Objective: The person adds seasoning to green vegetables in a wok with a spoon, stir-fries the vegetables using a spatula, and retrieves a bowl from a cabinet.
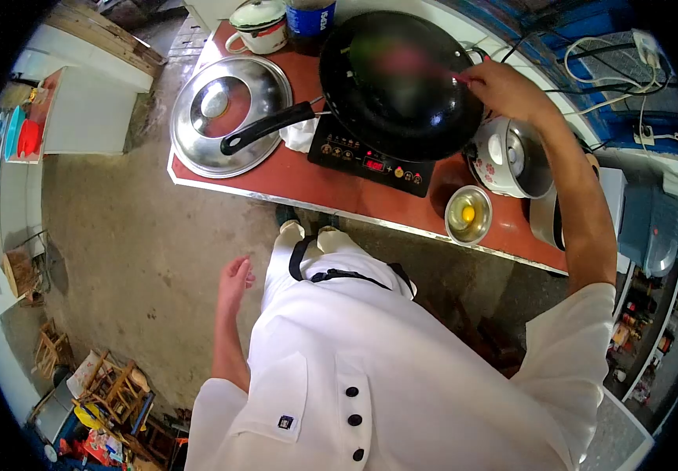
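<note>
My right hand (500,88) is closed round the end of a pink-handled utensil (460,78) at the right rim of a black wok (441,125). The rest of the utensil and what lies in the wok are blurred; a green and pink smear shows there. Beneath the wok is a black induction cooker (370,163) with a lit red display. My left hand (235,276) hangs beside my body over the floor, fingers curled in, with nothing visible in them. A small metal bowl (453,223) with a cracked egg (468,213) stands near the table's front edge.
On the red table (390,204), a large steel lid (264,86) lies left of the wok, whose black handle (268,129) reaches over it. A lidded enamel mug (264,38) stands behind. A white pot (496,161) is at right. Cables (606,67) hang along the wall.
</note>
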### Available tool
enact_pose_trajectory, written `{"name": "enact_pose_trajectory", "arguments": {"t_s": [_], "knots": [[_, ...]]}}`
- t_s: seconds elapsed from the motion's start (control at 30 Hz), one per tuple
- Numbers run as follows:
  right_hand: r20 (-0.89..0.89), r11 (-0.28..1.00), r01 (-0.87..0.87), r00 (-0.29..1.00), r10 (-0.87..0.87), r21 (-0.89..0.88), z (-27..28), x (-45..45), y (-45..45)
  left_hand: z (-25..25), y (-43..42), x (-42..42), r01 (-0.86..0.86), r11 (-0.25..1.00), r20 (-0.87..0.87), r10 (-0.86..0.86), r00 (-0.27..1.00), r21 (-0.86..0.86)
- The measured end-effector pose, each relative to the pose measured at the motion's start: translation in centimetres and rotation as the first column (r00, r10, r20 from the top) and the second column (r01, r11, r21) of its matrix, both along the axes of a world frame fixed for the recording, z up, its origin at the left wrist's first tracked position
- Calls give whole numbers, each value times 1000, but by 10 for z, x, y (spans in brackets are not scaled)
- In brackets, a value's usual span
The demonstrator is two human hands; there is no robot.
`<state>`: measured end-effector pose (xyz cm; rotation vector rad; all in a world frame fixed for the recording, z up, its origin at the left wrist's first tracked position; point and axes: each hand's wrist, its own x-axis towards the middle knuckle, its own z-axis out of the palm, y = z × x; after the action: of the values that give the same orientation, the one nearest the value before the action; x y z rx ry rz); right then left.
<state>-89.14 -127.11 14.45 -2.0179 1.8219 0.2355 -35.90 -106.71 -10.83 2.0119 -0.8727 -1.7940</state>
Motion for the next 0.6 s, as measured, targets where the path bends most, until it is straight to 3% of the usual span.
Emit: {"name": "enact_pose_trajectory", "arguments": {"t_s": [0.07, 0.1, 0.2, 0.23, 0.33, 0.43, 0.53, 0.6], "knots": [[-66, 995, -96, 993, 96, 6, -16, -10, -19, 1, 3, 2, 18, 1000, 2, -18, 1000, 7], [-28, 989, -116, 993, 114, -97, -50, -25, -24, 2, 4, 0, 20, 1000, 4, -20, 1000, 11], [-149, 998, -52, 988, 49, -18, -61, -4, 0, 7, 1, -3, 15, 1000, -9, -15, 1000, 3], [-141, 996, -5, 990, -8, -93, -75, -25, 9, 7, 2, -3, 13, 1000, -13, -13, 1000, 7], [-165, 995, -62, 985, 48, -76, -15, -51, 27, -5, 6, -2, 10, 1000, -33, -10, 999, 7], [-445, 998, -32, 894, 49, 45, 37, -46, 33, -11, 5, -3, 21, 1000, -44, -21, 999, 4], [-472, 991, -20, 878, 81, 133, 11, -38, 24, -8, 0, -7, 39, 999, -39, -39, 998, 5], [-377, 996, -58, 923, 80, 68, -34, -49, 19, 0, -4, -9, 38, 999, -26, -38, 999, 3]]}}
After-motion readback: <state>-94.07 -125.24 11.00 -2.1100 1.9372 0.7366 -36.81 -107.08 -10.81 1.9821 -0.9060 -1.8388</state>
